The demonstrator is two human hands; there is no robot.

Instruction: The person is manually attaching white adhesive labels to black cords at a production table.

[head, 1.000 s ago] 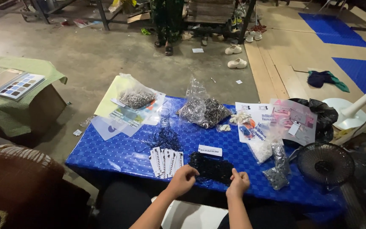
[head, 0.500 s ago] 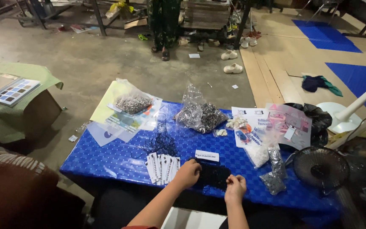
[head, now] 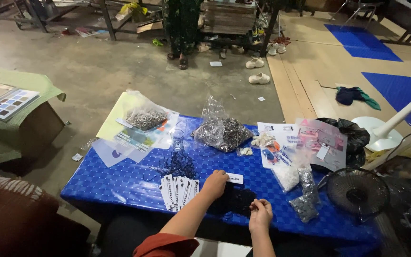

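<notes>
Head view, looking down on a low table with a blue checkered cloth (head: 120, 183); all positions below are relative to the dark pile (head: 236, 200) of small black pieces near the table's front edge. Left hand (head: 215, 183) rests on the pile's left edge, fingers curled down onto it; what's under the palm is hidden, so I can't tell if it's gripping anything. Right hand (head: 261, 212) sits just right of the pile, fingertips pinched together, apparently on something tiny and dark, too small to make out. A small white tag (head: 234, 179) lies just behind the pile, partly covered by the left hand. A fanned stack of white cards (head: 179, 190) lies left of the pile. A tangle of black threads (head: 177, 164) is behind-left. A clear bag of metal rings (head: 222, 131) sits well behind the pile, and a second ring bag (head: 143, 116) further back-left on papers. Small clear bags of beads (head: 305, 195) lie to the right, contents unclear. A black fan (head: 357, 192) is far right, partly cut off by blur. A person's legs (head: 182, 28) stand far behind, upper body out of frame.
</notes>
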